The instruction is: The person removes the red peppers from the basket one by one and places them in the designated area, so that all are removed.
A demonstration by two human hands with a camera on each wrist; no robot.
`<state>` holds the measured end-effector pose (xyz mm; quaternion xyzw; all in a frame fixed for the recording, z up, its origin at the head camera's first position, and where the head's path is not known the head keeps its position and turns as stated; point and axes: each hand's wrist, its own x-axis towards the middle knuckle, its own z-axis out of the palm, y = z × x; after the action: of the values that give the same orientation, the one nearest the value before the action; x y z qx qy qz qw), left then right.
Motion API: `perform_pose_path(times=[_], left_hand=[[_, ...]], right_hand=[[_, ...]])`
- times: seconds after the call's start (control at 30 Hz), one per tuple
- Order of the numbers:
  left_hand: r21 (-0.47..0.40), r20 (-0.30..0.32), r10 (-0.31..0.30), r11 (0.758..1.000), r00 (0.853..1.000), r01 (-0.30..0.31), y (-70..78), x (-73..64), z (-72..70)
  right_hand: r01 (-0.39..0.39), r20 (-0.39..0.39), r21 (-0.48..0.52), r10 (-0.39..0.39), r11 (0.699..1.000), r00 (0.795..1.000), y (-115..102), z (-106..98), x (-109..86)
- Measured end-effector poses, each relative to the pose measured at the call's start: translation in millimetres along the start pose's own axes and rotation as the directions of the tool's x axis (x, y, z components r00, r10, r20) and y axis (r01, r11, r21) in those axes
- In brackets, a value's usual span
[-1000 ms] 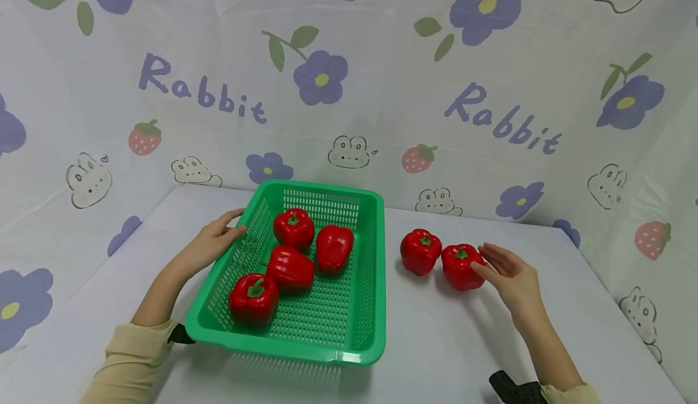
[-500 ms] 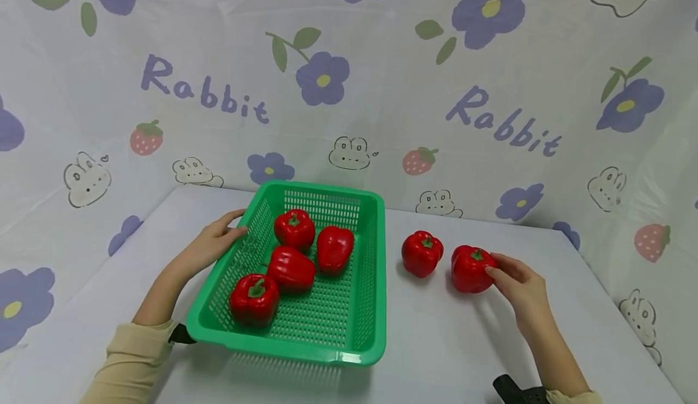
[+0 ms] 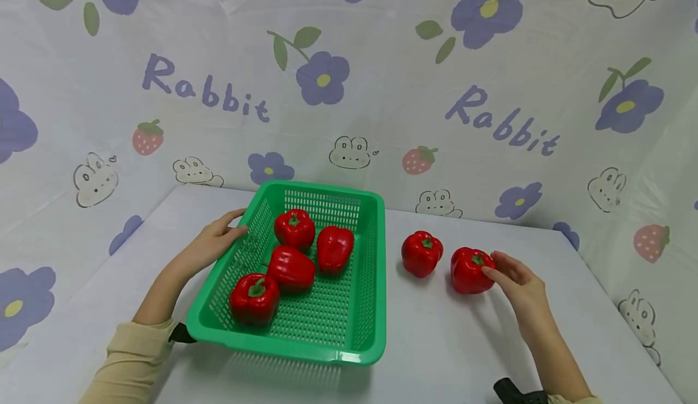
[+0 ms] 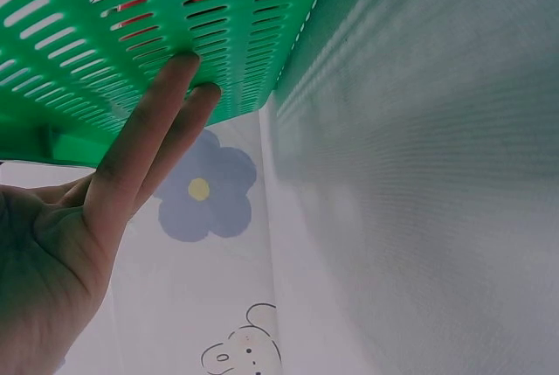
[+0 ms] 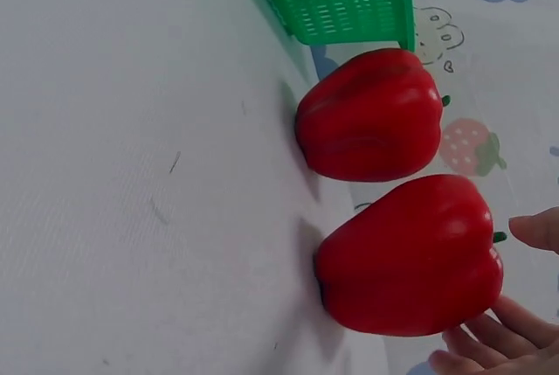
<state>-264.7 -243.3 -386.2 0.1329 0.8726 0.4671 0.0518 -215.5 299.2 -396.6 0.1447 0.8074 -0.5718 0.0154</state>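
At the left, a green plastic basket (image 3: 368,355) holds several red bell peppers (image 3: 254,299). My left hand (image 3: 212,243) grips its left side, thumb at the rim; in the left wrist view the fingers (image 4: 144,135) lie long against the slotted outer wall. On the right, my right hand (image 3: 518,289) is beside a red bell pepper (image 3: 470,272) standing on the table. In the right wrist view its thumb is apart from the pepper's green stem (image 5: 500,237), while the other fingers (image 5: 502,340) come right up to the pepper's side.
Another red bell pepper (image 3: 422,254) stands between the basket and the right-hand pepper. A white table (image 3: 425,343) carries everything. Behind it hangs a white cloth (image 3: 382,113) printed with flowers, rabbits and strawberries.
My right hand has shifted right, and the pepper by it has moved right, away from its neighbour. Its thumb has since moved slightly. My left hand and the basket stay put.
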Motion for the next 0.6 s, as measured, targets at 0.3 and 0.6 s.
perform_pose_path(times=[0.3,0.6], left_hand=[[0.0,0.001,0.001,1.0,1.0,-0.001,-0.8,1.1,-0.7],[0.002,0.005,0.003,1.0,1.0,-0.003,-3.7,1.9,-0.9]], right_hand=[[0.087,-0.082,-0.063,-0.092,0.994,0.992,-17.8,13.4,-7.7],[0.167,-0.069,0.007,-0.166,0.986,0.984,-39.5,31.1,-19.4]])
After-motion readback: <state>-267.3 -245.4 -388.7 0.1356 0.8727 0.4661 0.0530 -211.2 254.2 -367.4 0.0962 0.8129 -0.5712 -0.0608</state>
